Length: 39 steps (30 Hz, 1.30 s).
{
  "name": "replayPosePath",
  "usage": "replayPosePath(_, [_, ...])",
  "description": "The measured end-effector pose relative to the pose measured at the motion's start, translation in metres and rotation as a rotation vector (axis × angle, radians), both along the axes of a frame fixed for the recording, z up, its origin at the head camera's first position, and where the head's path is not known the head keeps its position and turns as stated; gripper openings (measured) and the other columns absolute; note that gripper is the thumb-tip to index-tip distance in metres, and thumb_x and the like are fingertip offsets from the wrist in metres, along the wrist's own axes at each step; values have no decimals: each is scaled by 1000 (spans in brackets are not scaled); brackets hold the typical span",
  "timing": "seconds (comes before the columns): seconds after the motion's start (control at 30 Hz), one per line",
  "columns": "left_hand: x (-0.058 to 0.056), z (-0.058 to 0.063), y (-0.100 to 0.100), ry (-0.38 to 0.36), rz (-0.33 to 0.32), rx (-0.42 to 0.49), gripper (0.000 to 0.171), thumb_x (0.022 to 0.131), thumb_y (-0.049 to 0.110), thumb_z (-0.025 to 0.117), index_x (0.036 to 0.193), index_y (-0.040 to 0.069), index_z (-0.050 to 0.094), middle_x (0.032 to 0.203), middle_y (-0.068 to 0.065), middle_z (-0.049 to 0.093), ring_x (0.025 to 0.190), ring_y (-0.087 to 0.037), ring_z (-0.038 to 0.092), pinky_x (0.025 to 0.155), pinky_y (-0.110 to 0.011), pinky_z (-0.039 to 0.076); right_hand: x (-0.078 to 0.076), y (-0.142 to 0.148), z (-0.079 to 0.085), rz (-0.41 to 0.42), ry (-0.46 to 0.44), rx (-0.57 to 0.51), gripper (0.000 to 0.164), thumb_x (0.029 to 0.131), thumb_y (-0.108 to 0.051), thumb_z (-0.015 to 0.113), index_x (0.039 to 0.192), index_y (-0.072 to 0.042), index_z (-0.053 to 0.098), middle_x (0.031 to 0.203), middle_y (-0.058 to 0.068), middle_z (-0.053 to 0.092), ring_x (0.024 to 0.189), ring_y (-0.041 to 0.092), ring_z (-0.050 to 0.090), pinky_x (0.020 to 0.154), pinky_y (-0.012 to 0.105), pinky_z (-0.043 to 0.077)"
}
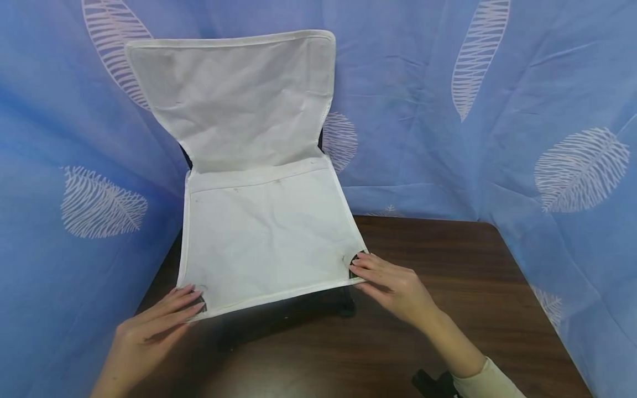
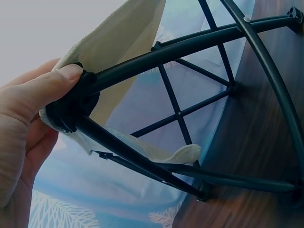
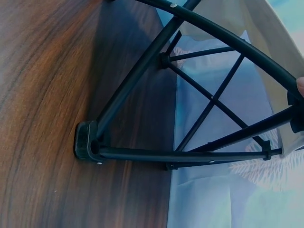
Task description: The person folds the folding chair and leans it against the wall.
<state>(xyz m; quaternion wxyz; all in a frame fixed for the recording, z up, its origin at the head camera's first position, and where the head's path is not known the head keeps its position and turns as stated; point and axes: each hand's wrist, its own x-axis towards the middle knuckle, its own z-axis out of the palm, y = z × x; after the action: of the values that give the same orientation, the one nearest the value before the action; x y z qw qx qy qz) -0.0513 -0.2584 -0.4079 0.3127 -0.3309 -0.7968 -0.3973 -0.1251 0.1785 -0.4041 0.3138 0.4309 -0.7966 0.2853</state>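
A folding chair with a white fabric seat [image 1: 269, 232] and backrest [image 1: 244, 94] stands on the table. Under the cloth, the left wrist view shows its black tube frame [image 2: 190, 45] with crossed bars. My left hand [image 1: 151, 326] pinches the front left corner, fingers on top and thumb [image 2: 71, 72] against the black corner joint [image 2: 76, 102] below. At the front right corner my right hand [image 1: 393, 282] does the same, its fingers over the dark corner patch. Only a fingertip [image 3: 300, 86] of it shows in the right wrist view, where a black foot [image 3: 88, 141] sits on the wood.
The dark brown wooden table [image 1: 443, 243] extends to the right of the chair. Blue curtains [image 1: 408, 110] with white leaf prints hang behind and at both sides. A small black object [image 1: 430, 382] is beside my right sleeve [image 1: 485, 381] at the bottom edge.
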Motion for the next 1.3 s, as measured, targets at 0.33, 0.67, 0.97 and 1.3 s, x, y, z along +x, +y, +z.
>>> replayPosePath(0.33, [-4, -8, 2, -33, 10, -24, 36, 92, 33, 63, 104, 2, 75, 117, -12, 71, 125, -10, 57, 110, -16, 39, 2, 8, -5, 33, 64, -58, 29, 92, -27, 67, 110, -6, 74, 109, 11, 74, 114, 19, 66, 102, 16, 45])
replayPosePath(0.67, [-15, -4, 11, 5, -14, -47, 34, 93, 33, 62, 102, 4, 76, 116, -9, 71, 125, -9, 58, 108, -15, 40, 8, 17, -11, -1, 92, -106, 30, 91, -29, 67, 106, -4, 75, 107, 13, 74, 119, 11, 62, 104, 16, 44])
replayPosePath(0.97, [-27, -4, 23, 14, -123, -25, 29, 92, 26, 65, 104, 2, 75, 115, -14, 71, 125, -15, 59, 111, -20, 39, 18, 33, -12, -22, 125, -124, 29, 91, -29, 68, 102, -3, 76, 105, 13, 74, 119, 11, 62, 104, 15, 44])
replayPosePath(1.3, [-37, 1, 35, 19, -145, -28, 29, 92, 27, 63, 102, 3, 76, 113, -13, 72, 124, -12, 58, 110, -19, 40, 28, 44, -9, -48, 144, -141, 31, 90, -29, 68, 98, 0, 76, 104, 15, 74, 119, 10, 62, 103, 15, 45])
